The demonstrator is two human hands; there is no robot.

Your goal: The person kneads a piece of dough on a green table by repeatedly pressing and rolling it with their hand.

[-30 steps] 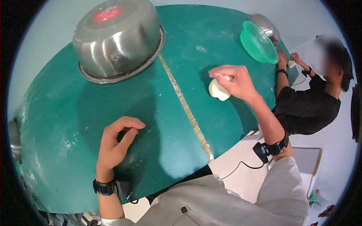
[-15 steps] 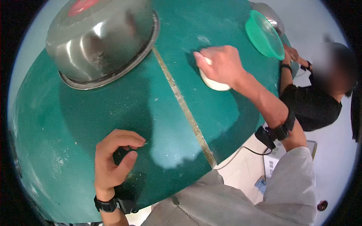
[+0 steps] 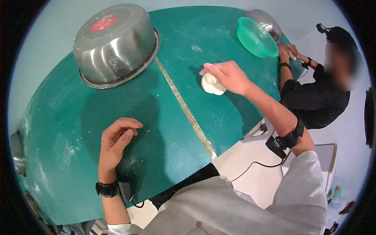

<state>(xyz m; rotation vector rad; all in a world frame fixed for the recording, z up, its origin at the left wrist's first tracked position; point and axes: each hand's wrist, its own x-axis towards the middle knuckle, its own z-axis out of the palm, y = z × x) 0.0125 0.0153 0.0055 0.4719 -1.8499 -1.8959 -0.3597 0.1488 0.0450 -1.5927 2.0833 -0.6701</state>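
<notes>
My right hand (image 3: 229,76) is closed around a lump of white dough (image 3: 212,85) on the green tabletop (image 3: 188,149). The dough's rounded, folded front shows below my fingers; its back is hidden under the palm. On the left, my left hand (image 3: 117,141) hovers over or rests by the table with nothing in it. Its fingers are loosely curved and the thumb stands apart from them. A black strap with a small box circles each of my wrists.
A large upturned steel bowl (image 3: 113,58) stands at the back left. A green plastic bowl (image 3: 256,37) and another steel bowl (image 3: 266,23) sit at the far right, near a person in black (image 3: 317,98) working with both hands. A tan strip (image 3: 184,109) crosses the tabletop.
My right hand has shifted its grip, and the dough now looks rounder and more bunched beneath it. My left hand remains curved and holds nothing. The camera view has shifted.
</notes>
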